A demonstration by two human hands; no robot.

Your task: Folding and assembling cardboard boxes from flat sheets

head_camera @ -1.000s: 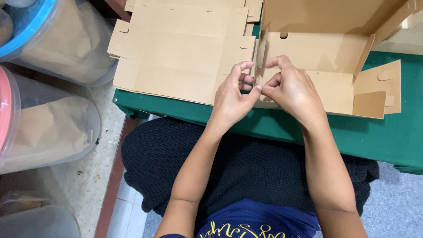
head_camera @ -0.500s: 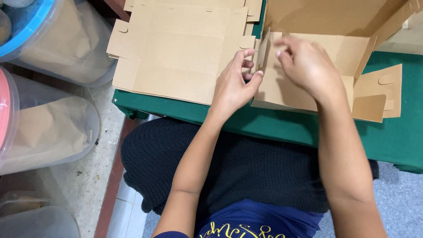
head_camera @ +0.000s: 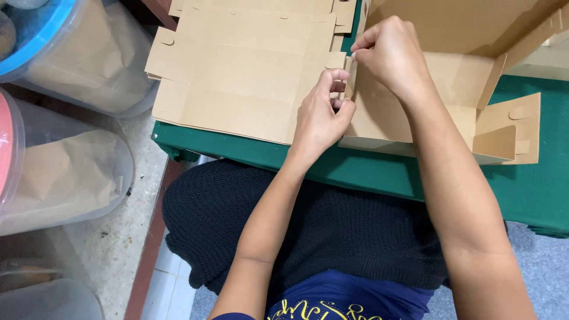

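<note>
A half-folded brown cardboard box (head_camera: 450, 89) lies on a green-covered table (head_camera: 367, 175). My left hand (head_camera: 323, 112) pinches the box's left side wall near its front corner. My right hand (head_camera: 391, 53) grips the same upright wall farther back, fingers curled over its top edge. A stack of flat cardboard box blanks (head_camera: 237, 71) lies just left of both hands, touching the box's left side. The box's right flap (head_camera: 510, 127) sticks out flat, with a slot cut in it.
Clear plastic tubs stand on the floor at left: one with a blue lid (head_camera: 65, 53), one with a red lid (head_camera: 53, 178), both holding brown paper. A black knitted cloth (head_camera: 332, 231) covers my lap under the table edge.
My right hand has moved up and away from me along the box's left wall. My left hand stayed at the wall's front part. The wall now stands more upright.
</note>
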